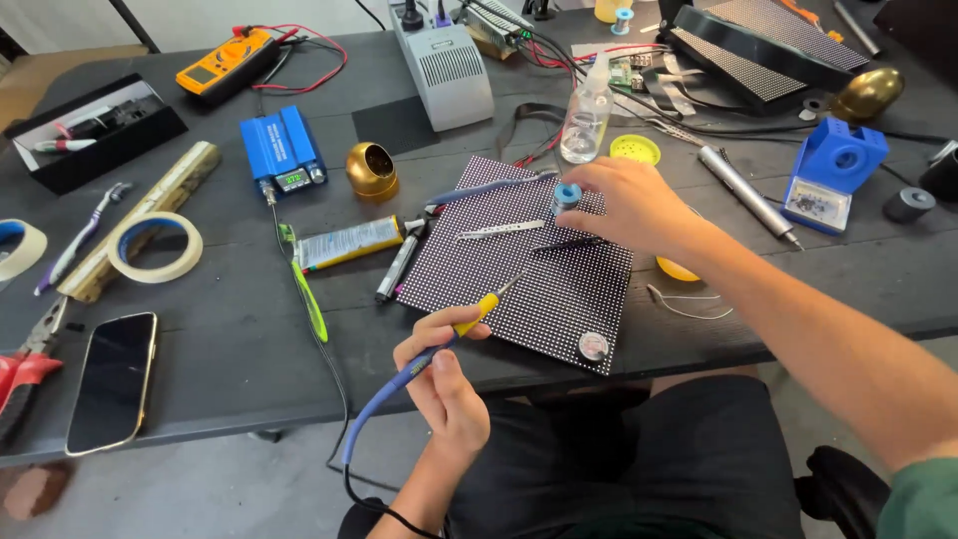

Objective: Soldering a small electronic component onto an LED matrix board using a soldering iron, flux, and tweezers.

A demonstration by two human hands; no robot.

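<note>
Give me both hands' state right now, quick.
Left hand: closed on the soldering iron, tip over the LED panel.
Right hand: fingers pinching the small blue spool.

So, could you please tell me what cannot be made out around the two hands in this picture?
- Spool, head view: the right hand covers most of it.
- Iron tip over the panel, head view: too thin to tell whether it touches.
- Pliers, head view: cut off by the left edge.
- Meter readout, head view: too small to read.
- Left hand hides the iron's grip.
</note>
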